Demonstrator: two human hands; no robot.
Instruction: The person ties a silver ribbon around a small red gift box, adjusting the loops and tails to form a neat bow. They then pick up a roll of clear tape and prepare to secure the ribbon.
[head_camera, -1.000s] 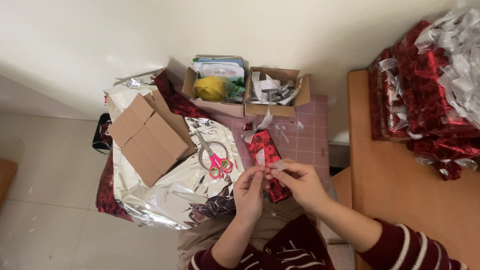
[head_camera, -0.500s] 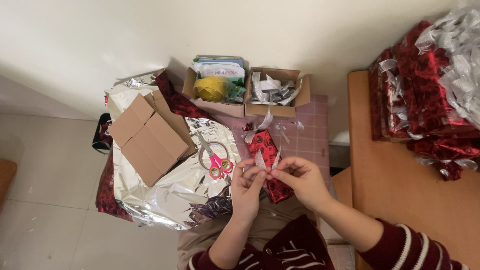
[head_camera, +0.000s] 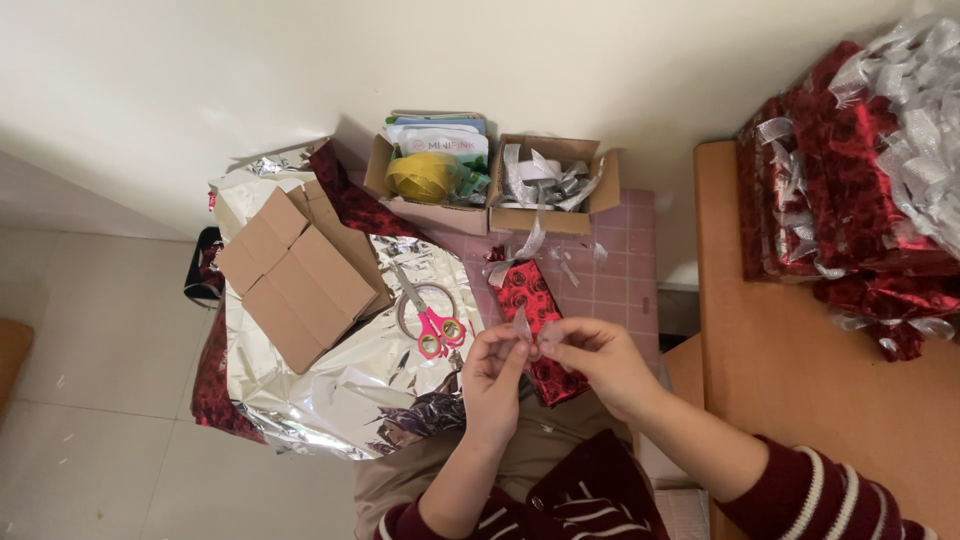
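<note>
While our left hand (head_camera: 492, 372) and right hand (head_camera: 590, 358) meet above the red wrapped parcel (head_camera: 537, 322) on our lap, both pinch a short silver ribbon strip (head_camera: 523, 325) between fingertips; we judge it feather-light, limp and slippery; best gripped by its ends, pinched firmly.

Flat cardboard boxes (head_camera: 295, 275); pink-handled scissors (head_camera: 432, 322), silver foil sheet (head_camera: 340, 385), wrapped red gifts (head_camera: 850, 190)

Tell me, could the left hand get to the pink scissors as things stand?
Probably yes. The scissors lie uncovered on the silver foil, just beside the left hand, with nothing between. But it is pinching a small ribbon piece with the right hand.
</note>
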